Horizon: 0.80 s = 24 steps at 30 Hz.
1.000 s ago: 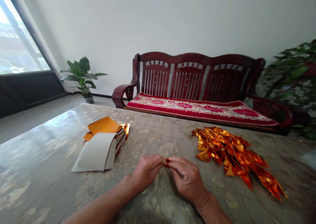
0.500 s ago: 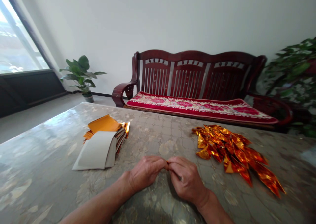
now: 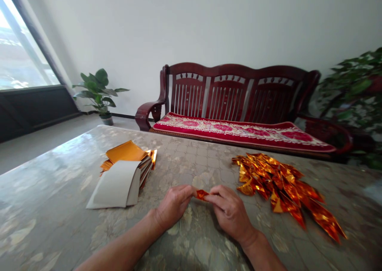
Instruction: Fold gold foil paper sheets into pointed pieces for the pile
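Observation:
Between my two hands is a small folded piece of orange-gold foil paper, held just above the table. My left hand pinches its left end, and my right hand pinches the right end; the middle of the foil shows in the gap. To the right lies a pile of folded foil paper pieces, shiny and pointed. On the left rests a stack of foil paper sheets, orange-gold on one side, with pale grey-white sheets curving over its near side.
The table has a patterned, glossy cover. Behind it stands a dark red wooden bench with a red floral cushion. A potted plant is at the back left, leafy greenery at the right, and a window far left.
My hands have moved slightly apart, so more of the orange-gold foil paper shows between them. The stack and the pile stay in place.

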{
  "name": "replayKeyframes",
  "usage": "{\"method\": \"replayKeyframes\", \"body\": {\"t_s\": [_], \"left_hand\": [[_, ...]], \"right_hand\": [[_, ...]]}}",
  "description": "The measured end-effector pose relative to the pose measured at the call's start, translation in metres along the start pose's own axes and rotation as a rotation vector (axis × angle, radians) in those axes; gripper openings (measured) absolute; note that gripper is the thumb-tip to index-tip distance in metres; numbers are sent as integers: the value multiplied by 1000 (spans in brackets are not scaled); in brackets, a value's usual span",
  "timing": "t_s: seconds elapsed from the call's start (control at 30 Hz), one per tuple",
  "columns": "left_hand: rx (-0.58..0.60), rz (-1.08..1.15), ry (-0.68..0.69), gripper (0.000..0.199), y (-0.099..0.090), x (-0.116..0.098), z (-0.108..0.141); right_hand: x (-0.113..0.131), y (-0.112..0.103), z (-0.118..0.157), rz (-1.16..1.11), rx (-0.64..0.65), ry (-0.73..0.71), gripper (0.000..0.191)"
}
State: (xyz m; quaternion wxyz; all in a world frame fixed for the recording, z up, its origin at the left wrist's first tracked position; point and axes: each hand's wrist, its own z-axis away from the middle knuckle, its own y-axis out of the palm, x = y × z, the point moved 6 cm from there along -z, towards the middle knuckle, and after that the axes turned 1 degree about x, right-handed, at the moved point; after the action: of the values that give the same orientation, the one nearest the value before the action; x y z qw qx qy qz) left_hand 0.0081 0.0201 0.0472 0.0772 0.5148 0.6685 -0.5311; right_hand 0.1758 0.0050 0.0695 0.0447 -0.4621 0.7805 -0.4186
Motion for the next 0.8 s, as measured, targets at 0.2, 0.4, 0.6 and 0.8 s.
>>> {"method": "replayKeyframes", "body": {"t_s": [0.2,0.4,0.6,0.8], "left_hand": [[0,2,-42,25,3,1,0],[-25,21,-69,27,5,5,0],[-59,46,-77,26,8,9,0],[-111,55,-113,24,7,14,0]], "right_hand": [[-3,3,1,-40,15,38,30],[-3,6,2,-68,16,56,29],[0,10,2,-45,22,60,31],[-3,11,3,-74,10,62,33]]}}
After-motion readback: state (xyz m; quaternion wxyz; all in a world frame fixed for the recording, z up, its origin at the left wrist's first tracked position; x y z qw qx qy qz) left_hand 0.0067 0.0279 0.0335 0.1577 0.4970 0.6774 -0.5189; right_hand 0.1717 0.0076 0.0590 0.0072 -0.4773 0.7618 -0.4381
